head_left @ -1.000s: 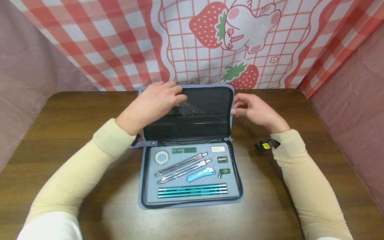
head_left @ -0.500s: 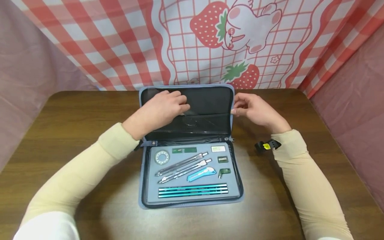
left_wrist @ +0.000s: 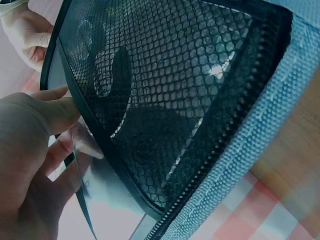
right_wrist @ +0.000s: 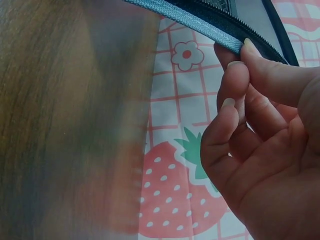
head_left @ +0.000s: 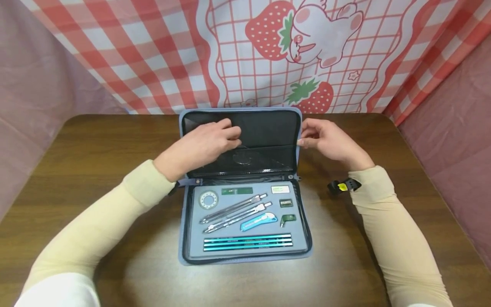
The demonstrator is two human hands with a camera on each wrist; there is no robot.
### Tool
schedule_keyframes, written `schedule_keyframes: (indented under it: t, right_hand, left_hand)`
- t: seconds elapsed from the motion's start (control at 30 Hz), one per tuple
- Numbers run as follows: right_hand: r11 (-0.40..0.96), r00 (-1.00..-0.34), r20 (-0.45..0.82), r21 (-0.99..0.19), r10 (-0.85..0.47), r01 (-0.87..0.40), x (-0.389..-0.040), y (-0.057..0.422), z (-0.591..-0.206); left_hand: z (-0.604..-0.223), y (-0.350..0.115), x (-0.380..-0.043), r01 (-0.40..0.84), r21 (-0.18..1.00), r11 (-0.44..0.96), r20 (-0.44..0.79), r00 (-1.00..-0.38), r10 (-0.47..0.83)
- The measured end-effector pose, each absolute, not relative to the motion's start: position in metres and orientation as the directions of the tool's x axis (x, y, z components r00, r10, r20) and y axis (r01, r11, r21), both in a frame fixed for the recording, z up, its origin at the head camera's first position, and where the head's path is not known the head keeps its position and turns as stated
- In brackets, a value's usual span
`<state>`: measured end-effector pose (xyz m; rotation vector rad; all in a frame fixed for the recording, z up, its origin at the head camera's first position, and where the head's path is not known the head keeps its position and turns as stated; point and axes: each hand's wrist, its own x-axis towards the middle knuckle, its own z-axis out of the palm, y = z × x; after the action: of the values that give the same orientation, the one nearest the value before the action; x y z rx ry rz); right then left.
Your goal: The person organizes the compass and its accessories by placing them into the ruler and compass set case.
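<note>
An open blue zip case (head_left: 245,261) lies on the table, its black-lined lid (head_left: 268,128) standing up at the back. My left hand (head_left: 209,143) is at the lid's mesh pocket (left_wrist: 165,65), pinching a clear plastic set square (left_wrist: 107,192) by its upper part. The set square's lower part, with curved cutouts, shows through the mesh. In the left wrist view, the thumb lies at the pocket's edge and the fingers show behind the clear plastic. My right hand (head_left: 326,138) pinches the lid's right edge between thumb and forefinger; the right wrist view shows the blue trim (right_wrist: 200,25) there.
In the case's grey insert are a round white-dotted disc (head_left: 208,199), a green lead box (head_left: 237,191), two compasses (head_left: 232,215), a blue cutter (head_left: 258,221), an eraser (head_left: 280,189), a sharpener (head_left: 285,203), a small green part (head_left: 287,219) and several pencils (head_left: 247,242). A checked cloth (head_left: 245,51) hangs behind.
My left hand has moved down from the lid's top edge, and the clear set square has slid lower in the mesh pocket. My right hand stays on the lid's edge.
</note>
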<state>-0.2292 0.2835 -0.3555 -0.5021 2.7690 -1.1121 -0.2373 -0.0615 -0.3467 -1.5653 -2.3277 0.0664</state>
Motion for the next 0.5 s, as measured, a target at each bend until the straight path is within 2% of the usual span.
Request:
schedule_keyframes:
  t: [0.27,0.5]
  right_hand:
    - [0.7,-0.944,0.032,-0.663,-0.328,-0.265,-0.228,0.28,-0.355]
    - [0.714,-0.942,0.039,-0.642,-0.333,-0.279,-0.224,0.28,-0.349]
  left_hand:
    - [-0.351,-0.066,-0.238,0.868,-0.312,0.386,0.209,-0.334,0.919]
    - [-0.357,-0.065,-0.236,0.869,-0.325,0.374,0.272,-0.293,0.917]
